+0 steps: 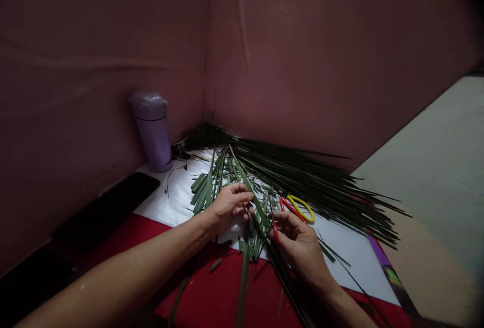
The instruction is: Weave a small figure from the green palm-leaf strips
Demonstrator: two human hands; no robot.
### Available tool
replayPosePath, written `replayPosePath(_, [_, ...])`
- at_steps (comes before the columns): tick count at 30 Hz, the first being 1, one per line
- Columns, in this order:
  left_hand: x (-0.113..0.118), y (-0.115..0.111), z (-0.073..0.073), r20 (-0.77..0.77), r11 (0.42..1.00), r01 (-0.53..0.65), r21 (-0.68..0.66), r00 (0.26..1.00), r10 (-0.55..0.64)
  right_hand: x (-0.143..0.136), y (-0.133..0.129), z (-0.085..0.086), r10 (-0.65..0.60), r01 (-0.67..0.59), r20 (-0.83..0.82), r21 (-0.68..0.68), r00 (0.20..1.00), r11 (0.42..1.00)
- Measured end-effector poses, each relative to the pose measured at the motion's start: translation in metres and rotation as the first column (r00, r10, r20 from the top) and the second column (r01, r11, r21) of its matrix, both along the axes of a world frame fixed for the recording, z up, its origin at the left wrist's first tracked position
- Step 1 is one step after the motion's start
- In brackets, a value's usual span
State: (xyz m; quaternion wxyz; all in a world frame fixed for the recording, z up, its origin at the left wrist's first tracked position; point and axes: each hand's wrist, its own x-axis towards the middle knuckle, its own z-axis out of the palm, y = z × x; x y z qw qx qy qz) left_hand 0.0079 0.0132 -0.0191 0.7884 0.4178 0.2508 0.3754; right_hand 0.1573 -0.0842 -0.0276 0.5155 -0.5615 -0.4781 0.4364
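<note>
A long green leaf strip (pixel 245 179) slants across the heap of cut leaves. My left hand (pixel 233 204) is closed on it, thumb and fingers pinched together. Lower right, my right hand (pixel 297 242) is closed around a slim red-handled tool (pixel 276 232), close beside the strip; my fingers hide most of it, so its kind does not show. Just beyond that hand lie scissors (pixel 300 209) with one yellow and one red handle loop. Short cut leaf pieces (pixel 202 192) lie beside and beneath my left hand.
A thick bundle of long dark leaves (pixel 302 171) stretches along the wall to the right. A purple tumbler (pixel 154 139) stands at the back left, near a dark flat object (pixel 128 194). White sheet (pixel 355 247) and red cloth (pixel 215 292) cover the work surface. Pink walls (pixel 287 65) meet behind.
</note>
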Motion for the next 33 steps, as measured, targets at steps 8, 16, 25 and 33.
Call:
replayPosePath(8, [-0.004, 0.005, 0.007, -0.020, 0.994, -0.108, -0.033, 0.994, 0.107, 0.001, -0.001, 0.002, 0.030, -0.030, 0.002, -0.008, 1.000, 1.000])
replayPosePath(16, [-0.007, 0.007, 0.008, -0.022, 0.993, -0.117, 0.001, 0.993, 0.117, 0.001, -0.001, 0.002, 0.036, -0.037, -0.036, -0.032, 0.999, 0.999])
replayPosePath(25, [-0.009, 0.007, 0.008, -0.004, 0.991, -0.130, -0.027, 0.991, 0.130, 0.005, 0.001, -0.004, 0.021, -0.021, 0.002, 0.000, 1.000, 1.000])
replayPosePath(33, [-0.012, 0.008, 0.012, 0.066, 0.993, -0.093, -0.069, 0.993, 0.097, 0.002, 0.000, -0.001, 0.015, -0.015, 0.002, -0.024, 1.000, 1.000])
